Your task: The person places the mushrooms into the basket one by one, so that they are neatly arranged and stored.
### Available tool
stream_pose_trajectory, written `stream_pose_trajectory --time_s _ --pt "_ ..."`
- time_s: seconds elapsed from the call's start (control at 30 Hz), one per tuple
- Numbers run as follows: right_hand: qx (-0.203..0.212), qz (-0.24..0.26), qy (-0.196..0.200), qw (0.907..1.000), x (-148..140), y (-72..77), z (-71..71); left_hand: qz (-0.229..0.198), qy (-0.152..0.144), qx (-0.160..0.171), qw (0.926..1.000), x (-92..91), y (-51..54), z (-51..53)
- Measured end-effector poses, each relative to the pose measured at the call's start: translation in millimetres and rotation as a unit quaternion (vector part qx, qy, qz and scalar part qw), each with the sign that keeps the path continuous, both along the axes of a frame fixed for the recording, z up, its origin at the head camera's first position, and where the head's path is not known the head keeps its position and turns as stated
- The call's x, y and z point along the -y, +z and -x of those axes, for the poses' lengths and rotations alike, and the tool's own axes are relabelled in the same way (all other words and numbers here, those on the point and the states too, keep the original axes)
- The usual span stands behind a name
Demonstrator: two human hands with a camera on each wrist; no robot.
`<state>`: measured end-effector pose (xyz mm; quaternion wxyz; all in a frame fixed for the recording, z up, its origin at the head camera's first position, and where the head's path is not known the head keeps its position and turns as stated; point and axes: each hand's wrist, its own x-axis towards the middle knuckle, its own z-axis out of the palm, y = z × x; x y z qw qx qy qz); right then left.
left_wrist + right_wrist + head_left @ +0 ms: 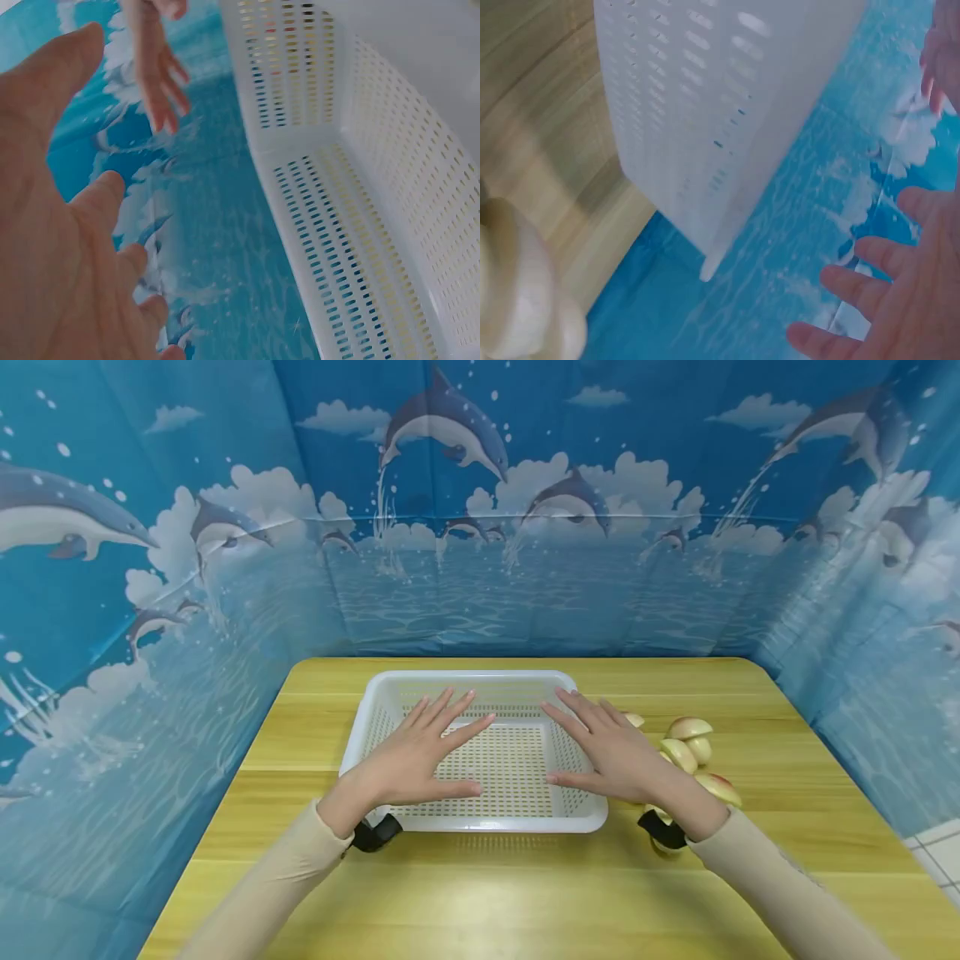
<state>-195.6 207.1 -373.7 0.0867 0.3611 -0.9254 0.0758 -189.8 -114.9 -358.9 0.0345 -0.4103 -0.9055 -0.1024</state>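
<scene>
A white perforated plastic basket (pixel 480 827) sits on the wooden table, with nothing inside it. My left hand (pixel 420 756) is spread above the basket's left part, holding nothing. Over its right side hovers my right hand (pixel 611 747), fingers spread and likewise holding nothing. To the right of the basket lie several cut apple pieces (pixel 678 753), pale with some red skin, partly hidden by my right hand and wrist. In the left wrist view the basket wall (pixel 300 187) stands beside the left palm. The right wrist view has blurred apple pieces (pixel 525 292) at its left edge.
The yellow wood-grain table (pixel 480 893) has rounded far corners. A blue curtain with dolphins (pixel 480 585) hangs behind and along both sides. A black strap (pixel 377 833) is on the left wrist and another black strap (pixel 662 831) on the right.
</scene>
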Motion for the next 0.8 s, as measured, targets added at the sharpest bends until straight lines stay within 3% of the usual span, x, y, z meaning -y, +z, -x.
stream_pose_trajectory --time_s 0.2,0.37,0.5,0.67,0.8 --pt "0.014 0.065 -0.057 0.9961 -18 -6.7 -5.7 -0.052 0.056 0.014 0.9970 19.4 -4.6 -22.3" --pt "0.016 0.115 -0.096 0.9886 -33 -10.8 -11.7 -0.080 0.094 0.031 0.9919 36.9 -17.2 -34.0" --pt "0.017 0.151 -0.129 0.9800 -46 -16.2 -19.1 -0.096 0.140 0.046 0.9844 49.1 -29.3 -41.2" --pt "0.029 0.180 -0.177 0.9671 -64 -23.0 -31.4 -0.107 0.198 0.025 0.9740 64.9 -46.1 -50.1" --pt "0.021 0.182 -0.190 0.9645 -74 -26.9 -39.2 -0.113 0.235 -0.003 0.9653 75.3 -60.5 -56.3"
